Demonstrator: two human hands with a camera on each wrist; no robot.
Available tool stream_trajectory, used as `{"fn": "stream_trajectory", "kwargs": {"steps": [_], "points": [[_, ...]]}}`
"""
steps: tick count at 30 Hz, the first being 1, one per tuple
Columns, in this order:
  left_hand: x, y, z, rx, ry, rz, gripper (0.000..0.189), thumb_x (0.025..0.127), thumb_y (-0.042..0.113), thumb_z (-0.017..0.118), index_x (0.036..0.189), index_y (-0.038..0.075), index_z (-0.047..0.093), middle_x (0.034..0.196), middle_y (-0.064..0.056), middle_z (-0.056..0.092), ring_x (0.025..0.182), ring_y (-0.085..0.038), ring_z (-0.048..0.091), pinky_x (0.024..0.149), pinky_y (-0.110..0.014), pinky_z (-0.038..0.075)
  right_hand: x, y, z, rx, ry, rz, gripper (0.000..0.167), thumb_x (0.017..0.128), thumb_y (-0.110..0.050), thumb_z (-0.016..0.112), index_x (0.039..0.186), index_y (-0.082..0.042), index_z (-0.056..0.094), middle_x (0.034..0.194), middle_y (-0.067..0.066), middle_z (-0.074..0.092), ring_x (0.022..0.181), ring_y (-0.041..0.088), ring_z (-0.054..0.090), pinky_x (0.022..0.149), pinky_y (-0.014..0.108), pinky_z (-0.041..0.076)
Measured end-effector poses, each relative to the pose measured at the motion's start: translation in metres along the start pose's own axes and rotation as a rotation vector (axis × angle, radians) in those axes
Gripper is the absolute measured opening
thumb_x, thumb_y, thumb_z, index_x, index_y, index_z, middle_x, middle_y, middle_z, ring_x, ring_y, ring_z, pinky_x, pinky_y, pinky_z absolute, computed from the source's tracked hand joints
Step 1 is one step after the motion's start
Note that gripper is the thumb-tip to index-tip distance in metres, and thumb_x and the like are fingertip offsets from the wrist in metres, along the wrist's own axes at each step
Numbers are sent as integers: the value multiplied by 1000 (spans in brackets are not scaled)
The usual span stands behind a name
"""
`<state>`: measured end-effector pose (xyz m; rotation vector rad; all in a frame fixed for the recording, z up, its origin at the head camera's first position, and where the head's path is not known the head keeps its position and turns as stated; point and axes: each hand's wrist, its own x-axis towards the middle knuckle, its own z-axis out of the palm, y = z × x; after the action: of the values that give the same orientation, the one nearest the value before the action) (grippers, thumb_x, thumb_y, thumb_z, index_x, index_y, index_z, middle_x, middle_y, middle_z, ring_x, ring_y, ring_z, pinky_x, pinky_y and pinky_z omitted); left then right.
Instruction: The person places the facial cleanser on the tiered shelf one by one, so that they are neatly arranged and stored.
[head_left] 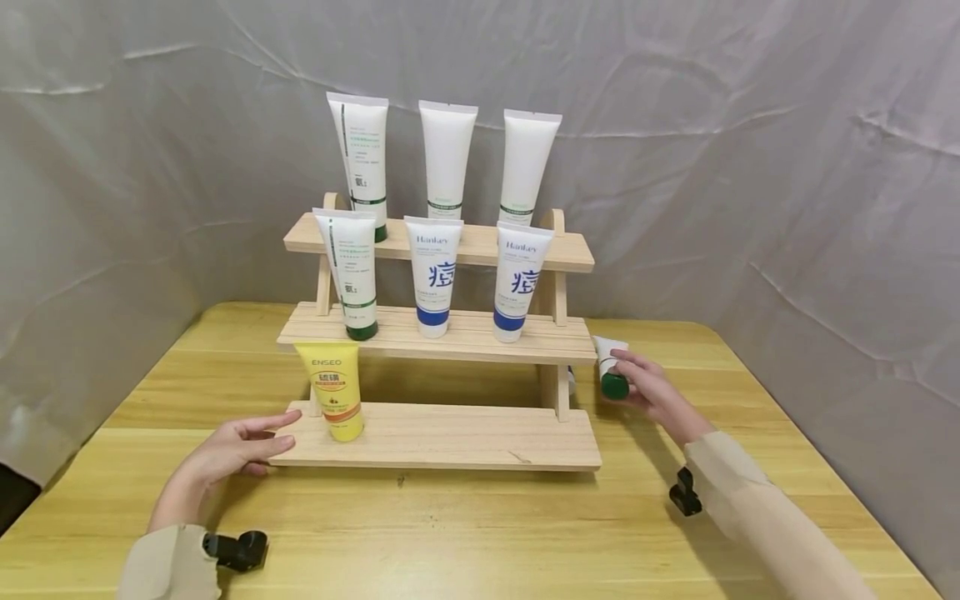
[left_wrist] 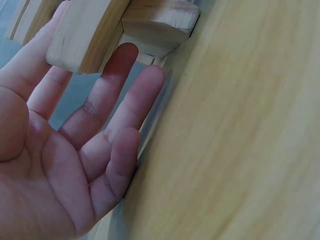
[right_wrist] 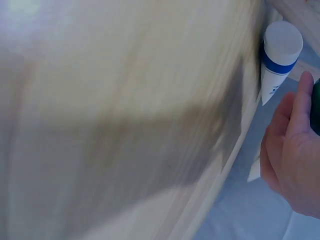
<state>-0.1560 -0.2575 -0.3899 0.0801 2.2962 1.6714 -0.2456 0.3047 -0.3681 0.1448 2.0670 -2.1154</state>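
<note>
My right hand (head_left: 648,387) grips a white squeeze tube (head_left: 609,354) with a green cap, to the right of the wooden stand. In the right wrist view the green cap (right_wrist: 315,107) shows at the edge, beside the fingertips. My left hand (head_left: 228,450) touches the left end of the three-tier wooden display stand (head_left: 465,437) at its bottom shelf. Its fingers are loosely extended in the left wrist view, near the shelf's end (left_wrist: 82,37). Closest to that hand on the bottom shelf is a yellow tube (head_left: 333,392), standing on its cap.
White tubes stand on the top shelf (head_left: 480,242) and middle shelf (head_left: 397,333), some with green caps, two with blue bands. Another blue-banded white tube (right_wrist: 280,50) is behind the stand's right side. A grey cloth backdrop (head_left: 675,167) hangs behind the wooden table (head_left: 450,533).
</note>
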Motion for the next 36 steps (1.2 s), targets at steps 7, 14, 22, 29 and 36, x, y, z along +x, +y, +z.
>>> {"fn": "stream_trajectory", "kwargs": {"steps": [7, 14, 22, 29, 36], "points": [[1, -1, -1, -1, -2, 2, 40, 84, 25, 64, 123, 21, 56, 137, -28, 26, 88, -9, 50, 69, -34, 48, -27, -12, 11, 32, -10, -29, 59, 86, 3, 45, 139, 0, 18, 110, 19, 34, 75, 13, 56, 67, 30, 51], [1, 0, -1, 1, 0, 6, 43, 84, 25, 63, 125, 16, 54, 137, -29, 25, 87, -10, 51, 69, -34, 48, -38, -16, 10, 66, -51, -58, 71, 85, 8, 44, 143, -4, 6, 119, 22, 21, 83, 14, 51, 70, 29, 50], [0, -2, -1, -6, -2, -4, 44, 84, 25, 63, 126, 14, 53, 136, -30, 27, 87, -11, 51, 69, -35, 48, -58, -14, 11, 31, -38, -142, 68, 84, 7, 51, 142, -7, 19, 108, 18, 38, 79, 12, 54, 61, 21, 49], [0, -1, -1, 3, 3, -6, 43, 84, 25, 63, 125, 16, 54, 136, -29, 26, 89, -10, 50, 70, -35, 48, -68, -16, 18, 94, -58, -237, 60, 83, 6, 57, 136, -10, 33, 106, 8, 44, 74, 8, 50, 49, 13, 36], [0, -1, 0, 0, -1, -3, 44, 84, 25, 63, 126, 14, 53, 137, -30, 24, 90, -10, 49, 70, -35, 49, -77, -18, 24, 117, -57, -292, 36, 91, -6, 52, 125, -16, 48, 101, 6, 49, 78, 9, 54, 61, 20, 48]]}}
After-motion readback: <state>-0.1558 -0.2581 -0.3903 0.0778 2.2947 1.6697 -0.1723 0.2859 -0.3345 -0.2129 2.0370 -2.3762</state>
